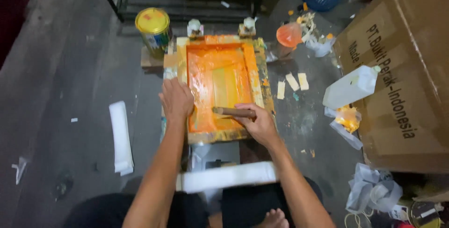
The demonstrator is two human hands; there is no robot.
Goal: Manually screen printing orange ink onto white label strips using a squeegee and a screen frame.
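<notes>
At the centre of the frame we see the wooden printing frame (220, 87), its screen smeared orange; our left hand (177, 99) presses flat on its left rail, fingers loosely spread; our right hand (259, 124) grips the wooden squeegee (233, 111) across the screen's lower part.

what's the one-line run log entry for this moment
left hand: pressing on screen frame left edge | right hand: gripping wooden squeegee | orange ink inside frame
</notes>
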